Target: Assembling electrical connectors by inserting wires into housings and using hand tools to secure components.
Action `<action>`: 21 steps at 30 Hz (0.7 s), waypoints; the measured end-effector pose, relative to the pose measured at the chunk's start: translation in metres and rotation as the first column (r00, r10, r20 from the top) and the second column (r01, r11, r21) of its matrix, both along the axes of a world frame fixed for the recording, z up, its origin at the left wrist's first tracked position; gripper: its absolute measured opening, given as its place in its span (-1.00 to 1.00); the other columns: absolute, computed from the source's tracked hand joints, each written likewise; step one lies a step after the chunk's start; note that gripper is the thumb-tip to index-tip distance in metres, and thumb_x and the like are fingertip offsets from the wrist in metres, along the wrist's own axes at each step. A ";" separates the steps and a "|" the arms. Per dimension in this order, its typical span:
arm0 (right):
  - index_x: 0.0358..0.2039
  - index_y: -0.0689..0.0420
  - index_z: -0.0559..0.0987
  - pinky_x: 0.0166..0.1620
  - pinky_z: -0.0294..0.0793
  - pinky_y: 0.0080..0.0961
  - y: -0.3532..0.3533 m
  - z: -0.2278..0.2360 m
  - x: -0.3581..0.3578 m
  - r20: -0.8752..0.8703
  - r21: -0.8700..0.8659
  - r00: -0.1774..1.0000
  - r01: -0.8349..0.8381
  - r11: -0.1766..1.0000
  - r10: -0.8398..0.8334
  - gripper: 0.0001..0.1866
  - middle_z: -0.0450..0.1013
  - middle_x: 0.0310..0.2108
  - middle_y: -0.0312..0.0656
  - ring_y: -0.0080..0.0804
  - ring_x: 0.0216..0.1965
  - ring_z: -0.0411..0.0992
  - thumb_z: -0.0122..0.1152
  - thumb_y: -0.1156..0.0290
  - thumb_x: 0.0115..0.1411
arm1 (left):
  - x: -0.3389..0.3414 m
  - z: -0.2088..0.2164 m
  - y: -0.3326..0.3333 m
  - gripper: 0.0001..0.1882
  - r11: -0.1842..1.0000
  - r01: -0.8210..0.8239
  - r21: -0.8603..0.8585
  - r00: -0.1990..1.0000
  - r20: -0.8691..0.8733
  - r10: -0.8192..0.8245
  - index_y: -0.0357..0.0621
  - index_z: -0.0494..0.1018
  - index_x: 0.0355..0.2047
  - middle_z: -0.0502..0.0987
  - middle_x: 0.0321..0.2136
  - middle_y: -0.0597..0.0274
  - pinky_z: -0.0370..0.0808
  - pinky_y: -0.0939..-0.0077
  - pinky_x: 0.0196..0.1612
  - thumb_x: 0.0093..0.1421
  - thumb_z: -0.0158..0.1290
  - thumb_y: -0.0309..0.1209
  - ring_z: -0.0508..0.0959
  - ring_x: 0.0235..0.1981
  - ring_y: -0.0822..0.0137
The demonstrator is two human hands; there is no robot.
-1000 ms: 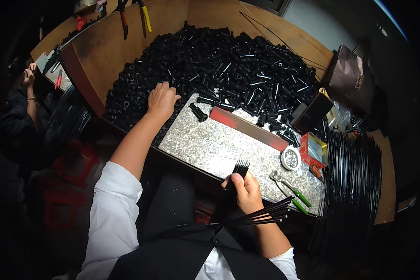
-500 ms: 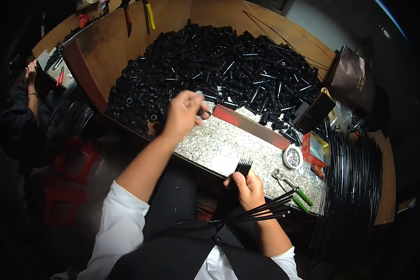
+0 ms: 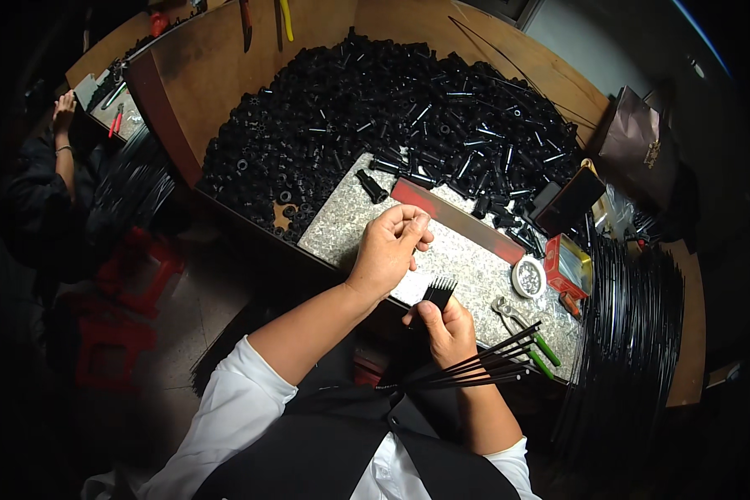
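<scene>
My right hand (image 3: 448,332) is closed round a bundle of thin black rods (image 3: 440,292), their pale tips pointing up past the thumb at the bench's front edge. More black rods (image 3: 496,357) cross over my right wrist, with light round ends. Just left of the bundle is my left hand (image 3: 387,254), its thumb and fingers pinched together; whatever they hold, if anything, is too small or hidden. Beyond that hand a black tubular fitting (image 3: 372,187) lies by itself on the speckled benchtop (image 3: 342,221).
A big heap of black fittings (image 3: 375,108) fills the back. A red-and-grey bar (image 3: 458,220), a white dish (image 3: 528,277) of small bits, a red box (image 3: 556,265) and green-handled nippers (image 3: 545,348) lie rightward. Long black rods (image 3: 633,325) hang far right. Another person's hand (image 3: 64,111) shows far left.
My left hand has come down and right, close to the bundle. A black fitting now lies on the bench near where that hand was. The right hand keeps its grip.
</scene>
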State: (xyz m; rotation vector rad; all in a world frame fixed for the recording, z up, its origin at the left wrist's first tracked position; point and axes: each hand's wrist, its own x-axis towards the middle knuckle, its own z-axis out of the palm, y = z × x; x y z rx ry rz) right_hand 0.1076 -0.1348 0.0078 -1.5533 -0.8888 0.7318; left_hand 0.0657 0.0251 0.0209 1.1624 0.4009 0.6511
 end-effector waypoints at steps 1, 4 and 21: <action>-0.33 0.23 0.45 -0.28 0.41 -0.63 0.000 0.000 0.000 -0.001 0.001 1.000 0.000 1.000 0.000 -0.76 0.51 -0.47 -0.24 -0.59 -0.42 0.42 -0.01 0.31 0.34 | 0.000 0.001 -0.001 -0.82 1.000 0.001 -0.004 1.000 -0.001 -0.001 -0.19 0.44 -0.24 0.51 -0.47 0.32 0.37 0.76 -0.58 0.32 -0.05 -0.34 0.47 -0.47 0.58; -0.35 0.24 0.47 -0.32 0.41 -0.63 0.001 0.002 -0.001 0.071 0.019 0.997 -0.014 1.000 0.012 -0.76 0.52 -0.48 -0.24 -0.60 -0.44 0.43 0.01 0.32 0.33 | -0.001 0.000 -0.004 -0.78 1.000 0.016 0.002 1.000 -0.003 -0.016 -0.22 0.46 -0.19 0.51 -0.45 0.31 0.40 0.75 -0.54 0.32 -0.06 -0.33 0.47 -0.46 0.58; -0.33 0.24 0.51 -0.24 0.42 -0.63 0.003 0.002 0.005 -0.083 0.022 0.996 -0.014 1.000 0.016 -0.75 0.52 -0.44 -0.26 -0.59 -0.38 0.44 0.00 0.31 0.34 | -0.031 -0.002 0.003 -0.71 0.948 0.216 -0.235 0.976 0.084 -0.201 -0.23 0.36 0.02 0.57 -0.27 0.17 0.45 0.62 -0.20 0.28 -0.05 -0.51 0.51 -0.29 0.51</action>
